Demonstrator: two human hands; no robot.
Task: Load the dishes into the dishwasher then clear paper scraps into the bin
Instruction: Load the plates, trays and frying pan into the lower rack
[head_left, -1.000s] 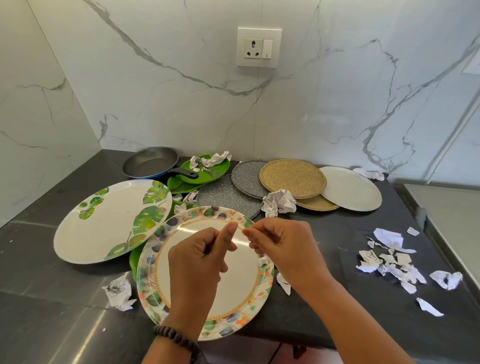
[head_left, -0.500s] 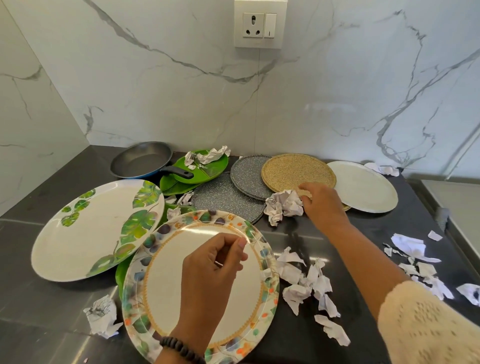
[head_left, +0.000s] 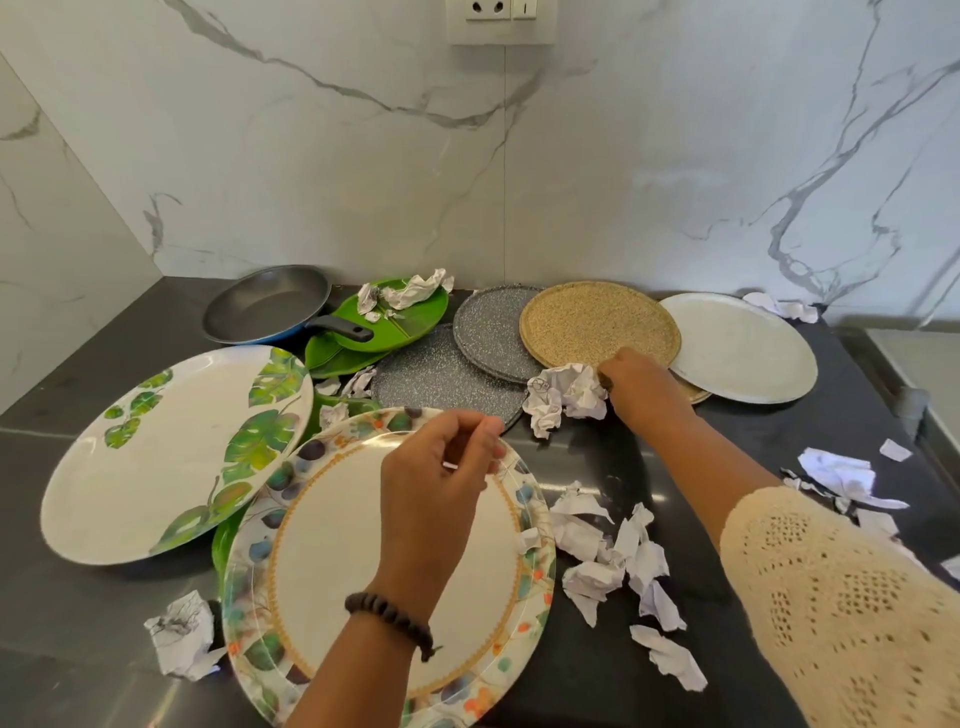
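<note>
Right hand (head_left: 631, 382) reaches far, fingers touching big crumpled white paper ball (head_left: 566, 397) beside gold woven round mat (head_left: 600, 325); grip unclear, likely gathering scrap. Left hand (head_left: 441, 462) hovers over floral-rimmed round plate (head_left: 322, 561), fingertips pinched, perhaps on tiny scrap.

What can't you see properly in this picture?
- Head view: the wall socket is cut off by the top edge.
- The lower gold plate is mostly hidden under the upper gold plate and the right hand.
- What the left hand pinches is too small to identify.
- The dishwasher and bin are out of frame.
</note>
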